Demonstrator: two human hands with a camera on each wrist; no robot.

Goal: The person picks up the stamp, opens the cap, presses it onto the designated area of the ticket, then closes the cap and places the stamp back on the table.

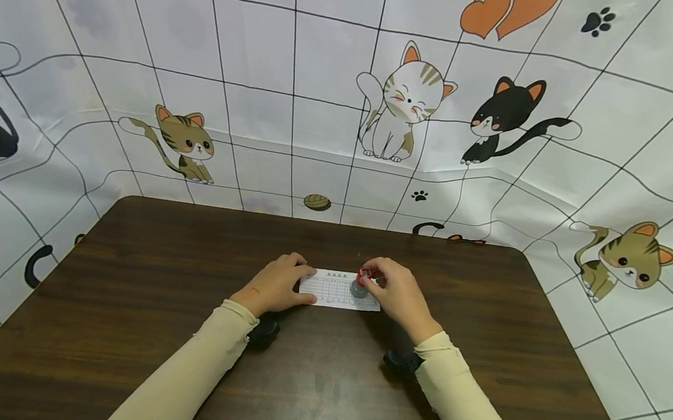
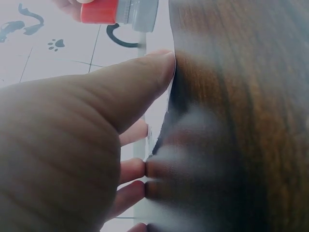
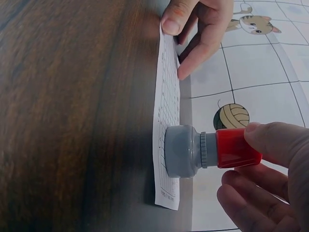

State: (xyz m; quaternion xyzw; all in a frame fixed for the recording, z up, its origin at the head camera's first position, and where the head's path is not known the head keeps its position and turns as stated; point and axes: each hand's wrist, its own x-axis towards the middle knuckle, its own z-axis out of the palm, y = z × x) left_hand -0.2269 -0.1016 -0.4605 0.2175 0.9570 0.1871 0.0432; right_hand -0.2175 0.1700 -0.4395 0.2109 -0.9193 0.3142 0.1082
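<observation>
A white paper slip [image 1: 329,289] with a printed grid lies flat on the table. My left hand [image 1: 276,287] rests on its left end, thumb at the near corner and straight fingers toward the far edge. Between thumb and fingers, my right hand [image 1: 401,296] pinches the red handle of a round stamp [image 3: 182,152]. The stamp's grey base stands upright on the right part of the slip, its face against the paper and hidden. In the left wrist view, the left thumb [image 2: 130,84] presses along the slip's edge, with the stamp [image 2: 118,12] beyond it.
The dark brown wooden table [image 1: 118,324] has rounded far corners. Behind and beside it hangs a white sheet [image 1: 249,107] with grid lines and cartoon cats. A dark device [image 1: 264,333] sits at the left wrist, and another [image 1: 403,362] at the right.
</observation>
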